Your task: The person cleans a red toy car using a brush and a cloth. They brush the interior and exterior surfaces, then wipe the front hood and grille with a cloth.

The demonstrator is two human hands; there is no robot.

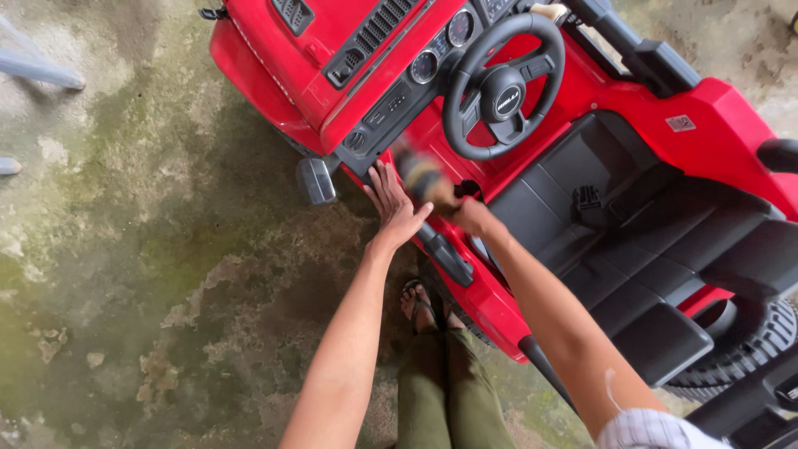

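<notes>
Red ride-on toy car (706,125) fills the frame from about twelve o'clock round to four o'clock, standing on a stained, mossy concrete floor (141,249), its bonnet towards eleven o'clock and its black seat (632,249) towards three o'clock. A black steering wheel (503,83) sits near one o'clock of the frame's centre, with round dials (440,50) on the dashboard just beside it at its ten o'clock. The left hand (393,206) lies flat with fingers spread and straight against the car's side edge, just below the dashboard, gripping nothing. A grey side mirror (317,180) sticks out from the body at nine o'clock of that hand, near it but apart. The right hand (472,216) is closed around the handle of a blurred tool (424,176), seemingly a brush with a yellowish band, whose head points towards eleven o'clock and lies just at the thumb side of the left hand; whether the two touch I cannot tell because of the blur. The right forearm runs down towards five o'clock, ending in a checked sleeve (652,431). A foot in a sandal (420,306) and a green trouser leg (449,391) show at six o'clock, close to the car's lower edge. A knobbly black tyre (748,349) shows at four o'clock.
</notes>
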